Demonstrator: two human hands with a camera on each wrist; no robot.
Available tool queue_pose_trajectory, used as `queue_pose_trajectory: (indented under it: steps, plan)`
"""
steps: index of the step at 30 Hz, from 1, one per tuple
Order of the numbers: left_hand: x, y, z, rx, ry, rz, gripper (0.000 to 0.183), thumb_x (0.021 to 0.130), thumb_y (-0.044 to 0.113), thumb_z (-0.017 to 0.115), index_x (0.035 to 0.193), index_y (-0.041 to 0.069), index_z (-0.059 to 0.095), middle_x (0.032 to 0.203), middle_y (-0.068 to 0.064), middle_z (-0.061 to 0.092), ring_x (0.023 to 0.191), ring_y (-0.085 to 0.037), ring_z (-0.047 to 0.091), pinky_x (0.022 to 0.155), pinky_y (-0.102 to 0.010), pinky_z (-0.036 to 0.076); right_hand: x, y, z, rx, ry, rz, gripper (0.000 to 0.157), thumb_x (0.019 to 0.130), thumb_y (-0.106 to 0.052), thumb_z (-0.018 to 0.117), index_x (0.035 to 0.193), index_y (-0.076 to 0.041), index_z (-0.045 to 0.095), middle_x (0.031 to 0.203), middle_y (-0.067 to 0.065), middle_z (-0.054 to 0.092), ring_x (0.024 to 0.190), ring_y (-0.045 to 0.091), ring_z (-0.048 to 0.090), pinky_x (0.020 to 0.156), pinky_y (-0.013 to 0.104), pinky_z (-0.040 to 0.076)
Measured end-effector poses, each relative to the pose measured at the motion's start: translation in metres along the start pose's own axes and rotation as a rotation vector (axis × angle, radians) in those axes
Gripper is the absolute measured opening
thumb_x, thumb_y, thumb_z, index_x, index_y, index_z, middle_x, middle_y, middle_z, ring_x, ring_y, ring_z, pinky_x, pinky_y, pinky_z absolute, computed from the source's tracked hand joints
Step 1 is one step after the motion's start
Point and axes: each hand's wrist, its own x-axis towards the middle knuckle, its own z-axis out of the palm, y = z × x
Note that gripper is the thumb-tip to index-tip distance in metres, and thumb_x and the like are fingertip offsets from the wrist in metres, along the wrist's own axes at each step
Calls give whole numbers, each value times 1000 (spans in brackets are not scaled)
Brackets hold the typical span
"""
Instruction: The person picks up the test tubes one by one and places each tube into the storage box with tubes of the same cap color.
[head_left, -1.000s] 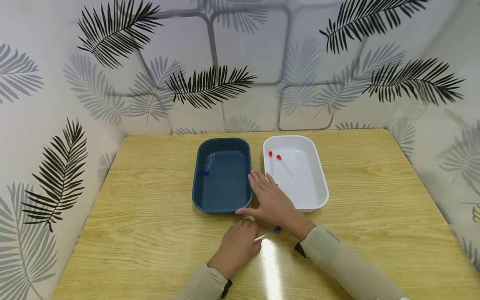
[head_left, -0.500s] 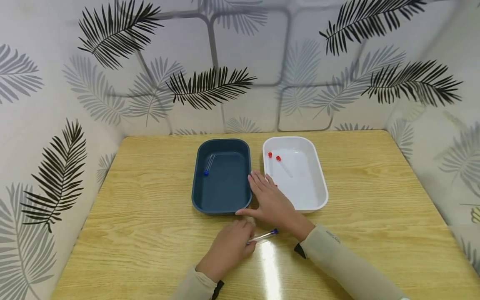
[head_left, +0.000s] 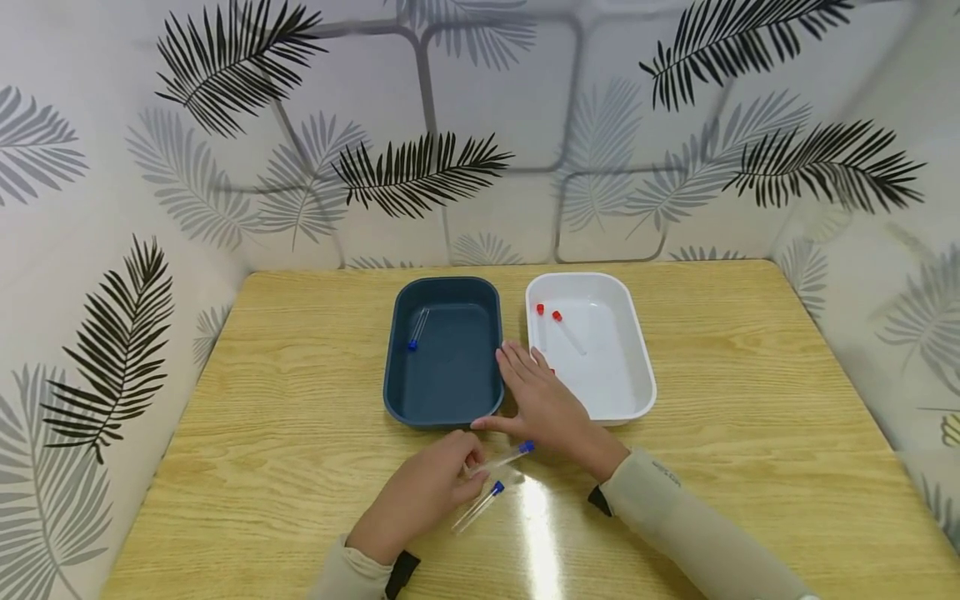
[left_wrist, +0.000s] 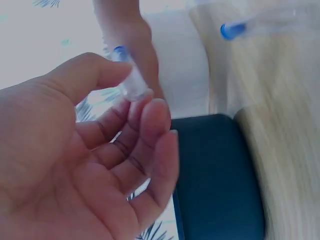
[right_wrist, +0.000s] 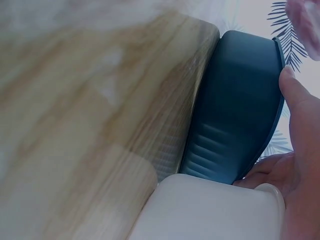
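My left hand (head_left: 431, 492) pinches a clear test tube (head_left: 501, 460) with a blue cap, just in front of the trays. In the left wrist view, that tube stands between the thumb and fingertips. A second blue-capped tube (head_left: 477, 508) lies slanted on the table, close below the hand. My right hand (head_left: 543, 408) rests at the near right corner of the dark blue tray (head_left: 442, 423), its fingers extended along the side rim and its thumb at the front rim. In the right wrist view, the thumb touches that rim, and the other fingers are partly hidden behind the tray.
The white tray (head_left: 637, 367) stands right of the dark blue one and holds red-capped tubes (head_left: 570, 333), one partly covered by the right hand. Another blue-capped tube (head_left: 418, 329) lies inside the dark blue tray. A patterned wall (head_left: 480, 233) borders the wooden table (head_left: 285, 400).
My left hand has moved to the left and slightly away from me. Two blue-capped tubes now show by it, one pinched and one on the table. The right hand has stayed in place.
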Motion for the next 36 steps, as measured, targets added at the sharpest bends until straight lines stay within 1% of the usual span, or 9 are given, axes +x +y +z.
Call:
queue_pose_trajectory:
  steps: [6, 10, 15, 19, 24, 26, 28, 33, 36]
  plan:
    - [2, -8, -13, -202, 84, 9, 9, 91, 18, 61, 99, 16, 57, 88, 9, 53, 78, -7, 53, 70, -22, 48, 0, 3, 0, -19, 4, -20, 104, 78, -76, 42, 146, 0, 23, 152, 14, 19, 140, 25, 12, 112, 40, 7]
    - [4, -12, -18, -311, 160, 19, 14, 92, 17, 60, 106, 14, 59, 88, 8, 54, 78, -7, 54, 71, -24, 49, 1, 3, 1, -8, -7, -7, 103, 78, -75, 42, 146, 0, 24, 152, 14, 19, 140, 25, 12, 112, 40, 6]
    - [6, -20, -19, -430, 254, -34, 13, 92, 20, 59, 104, 14, 59, 88, 4, 56, 79, -11, 55, 71, -26, 49, 1, 0, 1, 38, -21, 36, 108, 75, -81, 39, 147, -3, 21, 153, 11, 17, 141, 22, 8, 112, 38, 5]
    - [9, -23, -21, -544, 337, -89, 13, 90, 15, 62, 101, 10, 59, 88, -2, 58, 79, -16, 56, 69, -27, 49, 1, -1, 0, 35, -22, 49, 109, 73, -83, 35, 147, -5, 21, 153, 10, 16, 141, 20, 8, 112, 38, 6]
    - [8, -11, -36, -695, 394, -132, 15, 90, 5, 60, 103, -1, 57, 94, -10, 59, 83, -21, 57, 70, -23, 50, 1, -1, -1, 29, -32, 48, 110, 73, -84, 34, 147, -4, 21, 153, 10, 16, 141, 21, 9, 112, 38, 6]
    - [8, -7, -41, -724, 401, -138, 15, 90, 3, 59, 103, -3, 56, 97, -12, 59, 86, -21, 57, 72, -22, 50, 1, -2, -2, 30, -35, 43, 110, 73, -83, 35, 147, -4, 21, 153, 11, 16, 141, 22, 10, 112, 38, 6]
    - [10, -12, -42, -733, 408, -145, 17, 90, 5, 60, 104, -3, 56, 99, -13, 59, 88, -21, 58, 73, -21, 50, 1, -2, -2, 33, -34, 39, 109, 74, -83, 36, 147, -3, 21, 153, 11, 17, 140, 23, 12, 112, 39, 7]
    - [18, -35, -37, -745, 424, -164, 22, 88, 15, 64, 104, 2, 57, 101, -11, 59, 91, -20, 58, 76, -22, 50, 0, -2, -2, 35, -22, 33, 109, 74, -82, 38, 147, -2, 23, 153, 12, 18, 140, 24, 13, 112, 40, 8]
    - [24, -47, -37, -774, 446, -167, 26, 87, 18, 66, 106, 3, 56, 102, -11, 59, 92, -20, 58, 79, -23, 49, 0, -2, -2, 35, -19, 30, 109, 74, -82, 38, 147, -2, 22, 153, 12, 18, 140, 24, 13, 112, 40, 9]
